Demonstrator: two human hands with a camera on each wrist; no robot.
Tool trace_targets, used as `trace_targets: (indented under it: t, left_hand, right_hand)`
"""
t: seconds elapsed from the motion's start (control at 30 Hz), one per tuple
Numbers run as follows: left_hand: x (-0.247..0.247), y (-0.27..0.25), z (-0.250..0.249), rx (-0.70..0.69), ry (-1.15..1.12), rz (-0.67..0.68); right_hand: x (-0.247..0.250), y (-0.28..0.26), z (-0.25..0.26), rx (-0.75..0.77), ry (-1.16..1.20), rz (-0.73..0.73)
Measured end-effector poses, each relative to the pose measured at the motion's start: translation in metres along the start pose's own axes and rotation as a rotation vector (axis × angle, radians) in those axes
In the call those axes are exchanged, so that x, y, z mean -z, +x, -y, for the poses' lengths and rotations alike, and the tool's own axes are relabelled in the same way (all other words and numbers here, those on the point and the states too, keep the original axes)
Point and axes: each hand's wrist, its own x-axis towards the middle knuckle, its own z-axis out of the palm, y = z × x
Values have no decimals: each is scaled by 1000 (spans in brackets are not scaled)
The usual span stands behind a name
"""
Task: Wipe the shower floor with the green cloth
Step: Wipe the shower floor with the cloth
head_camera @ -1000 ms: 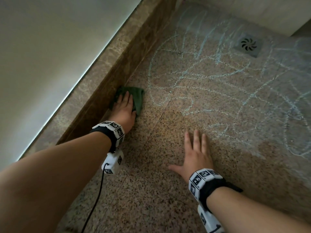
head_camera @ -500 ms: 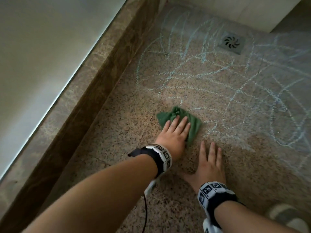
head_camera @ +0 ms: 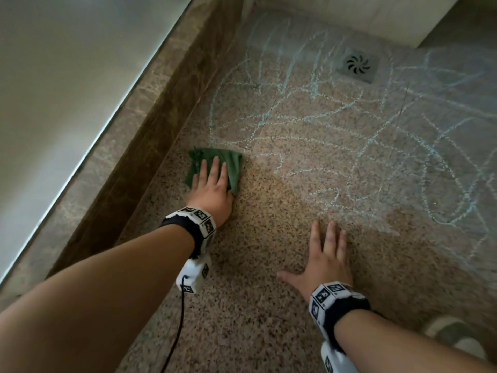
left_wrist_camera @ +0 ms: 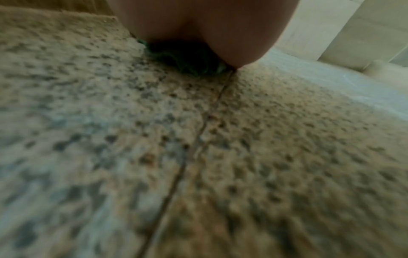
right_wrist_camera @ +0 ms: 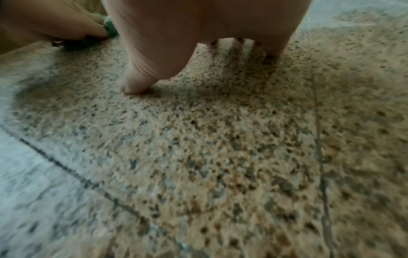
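Observation:
The green cloth [head_camera: 231, 164] lies bunched on the speckled shower floor [head_camera: 269, 305], near the brown marble curb. My left hand [head_camera: 212, 181] presses flat on it with straight fingers. A sliver of the cloth [left_wrist_camera: 194, 64] shows under the left palm [left_wrist_camera: 198, 26] in the left wrist view, and the cloth's edge [right_wrist_camera: 110, 28] shows in the right wrist view. My right hand [head_camera: 326, 254] rests flat on the bare floor to the right and nearer me, fingers spread, holding nothing. Its thumb [right_wrist_camera: 137, 83] touches the floor. Pale blue chalk scribbles [head_camera: 336, 125] cover the floor beyond both hands.
A brown marble curb [head_camera: 150, 146] runs along the left, with a pale floor beyond it. A square metal drain [head_camera: 358, 64] sits at the far side by the light wall [head_camera: 349, 14]. A striped shoe [head_camera: 457, 335] shows at the lower right. A black cable [head_camera: 177, 327] hangs from my left wrist.
My left hand swept the cloth from the curb to the right, in front of my right hand, and has now slid it back left toward the curb. The right hand stayed planted.

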Motion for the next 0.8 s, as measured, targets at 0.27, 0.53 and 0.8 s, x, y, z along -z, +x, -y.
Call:
trace_targets:
  t: [0.27,0.53,0.8]
  left_hand:
    - [20,31,16,-72,66,4]
    - [-11,26,-112,-411,219,17]
    - [-34,6,-139,-553,315,37]
  right_hand:
    - [-1,-1,-9,51,38,-2]
    - [4,-2,-42,18,-23,12]
    - [6,-7,-43,-137,32,43]
